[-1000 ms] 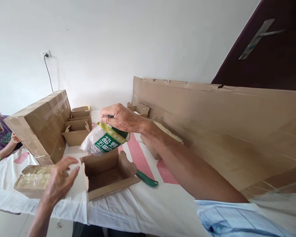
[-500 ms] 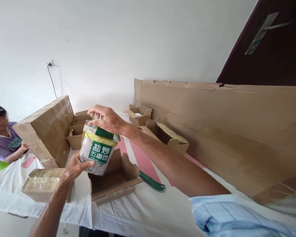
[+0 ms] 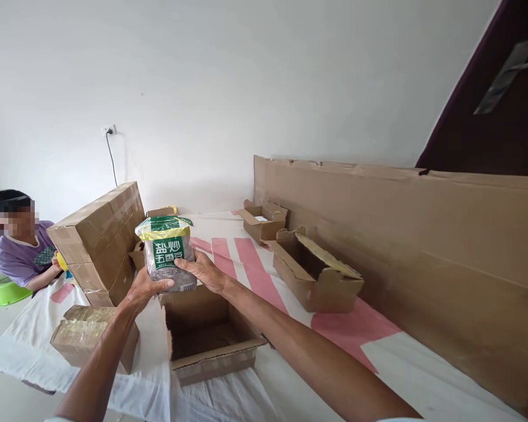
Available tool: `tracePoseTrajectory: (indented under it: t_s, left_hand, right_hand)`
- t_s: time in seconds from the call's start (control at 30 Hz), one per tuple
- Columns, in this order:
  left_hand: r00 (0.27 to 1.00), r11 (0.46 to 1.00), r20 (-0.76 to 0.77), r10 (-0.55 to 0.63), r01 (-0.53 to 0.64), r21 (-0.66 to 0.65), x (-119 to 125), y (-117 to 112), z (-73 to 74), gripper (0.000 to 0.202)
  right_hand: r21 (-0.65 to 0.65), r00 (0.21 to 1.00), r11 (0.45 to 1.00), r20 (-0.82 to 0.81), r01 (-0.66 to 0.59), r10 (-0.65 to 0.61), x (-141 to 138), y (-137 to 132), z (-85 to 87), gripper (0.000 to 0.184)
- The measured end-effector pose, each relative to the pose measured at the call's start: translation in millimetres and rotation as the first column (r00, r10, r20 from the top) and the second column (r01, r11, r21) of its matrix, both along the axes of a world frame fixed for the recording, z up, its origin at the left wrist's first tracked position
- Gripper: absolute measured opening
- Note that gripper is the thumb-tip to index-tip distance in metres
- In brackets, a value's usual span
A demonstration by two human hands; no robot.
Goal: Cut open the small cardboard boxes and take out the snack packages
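Observation:
A plastic snack bag (image 3: 169, 246) with a green label, a yellow band and white lettering is held upright between my two hands. My left hand (image 3: 146, 288) grips its lower left side, thumb across the front. My right hand (image 3: 203, 271) holds its right side, thumb on the front near the label. Just below and behind the bag stands an open cardboard box (image 3: 215, 346), its visible inside bare. The back of the bag and most of my fingers behind it are hidden.
A taped carton (image 3: 92, 337) sits left of the open box. Stacked cartons (image 3: 97, 234) stand behind it. Two open boxes (image 3: 312, 275) (image 3: 264, 220) lie along a tall cardboard sheet (image 3: 400, 234) at right. A person in purple (image 3: 22, 258) sits at far left near a green basin (image 3: 9, 293).
My right hand has come down from the top of the bag to its right side and now grips it. The bag is more upright and slightly higher. The camera view has shifted.

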State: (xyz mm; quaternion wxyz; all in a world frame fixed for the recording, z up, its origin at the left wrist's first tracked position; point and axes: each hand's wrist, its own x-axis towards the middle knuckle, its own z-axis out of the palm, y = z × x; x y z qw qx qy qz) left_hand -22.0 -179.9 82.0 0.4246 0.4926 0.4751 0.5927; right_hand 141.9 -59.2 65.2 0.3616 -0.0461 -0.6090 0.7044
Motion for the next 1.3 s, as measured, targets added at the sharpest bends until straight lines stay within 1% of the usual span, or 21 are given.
tracePoseTrajectory:
  t_s: [0.07, 0.17, 0.27, 0.43, 0.53, 0.67, 0.87, 1.0, 1.17, 1.3]
  left_hand:
    - [0.998, 0.998, -0.059, -0.022, 0.018, -0.052, -8, 4, 4.7, 0.072]
    - [0.997, 0.994, -0.08, 0.009, -0.017, -0.108, -18, 14, 4.8, 0.071]
    - [0.997, 0.991, -0.054, 0.054, -0.061, -0.117, -24, 22, -3.5, 0.071]
    - [0.992, 0.99, 0.014, 0.128, -0.127, -0.058, -27, 28, -21.9, 0.074]
    - [0.985, 0.985, 0.044, 0.17, -0.169, -0.026, -27, 30, -29.6, 0.074]
    - [0.981, 0.983, 0.055, 0.184, -0.184, -0.011, -27, 32, -33.7, 0.073]
    - [0.988, 0.988, 0.031, 0.151, -0.151, -0.015, -28, 30, -31.1, 0.074]
    - [0.99, 0.99, 0.006, 0.138, -0.138, -0.014, -27, 25, -26.5, 0.074]
    - [0.989, 0.989, -0.017, 0.149, -0.149, 0.009, -21, 20, -17.6, 0.074]
    - [0.986, 0.986, -0.046, 0.163, -0.162, 0.031, -15, 17, -9.4, 0.07]
  right_hand:
    - [-0.025, 1.0, 0.999, -0.005, -0.023, 0.023, -3, 6, -2.7, 0.06]
    - [-0.045, 0.996, 0.995, 0.007, -0.089, 0.089, -7, 16, -6.5, 0.062]
    - [-0.043, 0.993, 0.994, 0.055, -0.101, 0.103, -8, 23, -8.1, 0.065]
    - [-0.027, 0.982, 0.993, 0.146, -0.113, 0.116, -3, 25, -13.0, 0.071]
    - [-0.001, 0.979, 0.996, 0.186, -0.085, 0.084, -1, 25, -20.2, 0.071]
    - [0.018, 0.981, 0.999, 0.192, -0.033, 0.029, -3, 28, -29.8, 0.067]
    - [0.044, 0.977, 0.999, 0.211, 0.024, -0.033, -4, 32, -38.5, 0.06]
    - [0.067, 0.981, 0.997, 0.188, 0.036, -0.048, -5, 32, -41.4, 0.061]
    - [0.114, 0.988, 0.991, 0.134, 0.068, -0.083, -3, 31, -39.5, 0.064]
    - [0.137, 0.99, 0.988, 0.104, 0.076, -0.091, 1, 31, -34.4, 0.062]
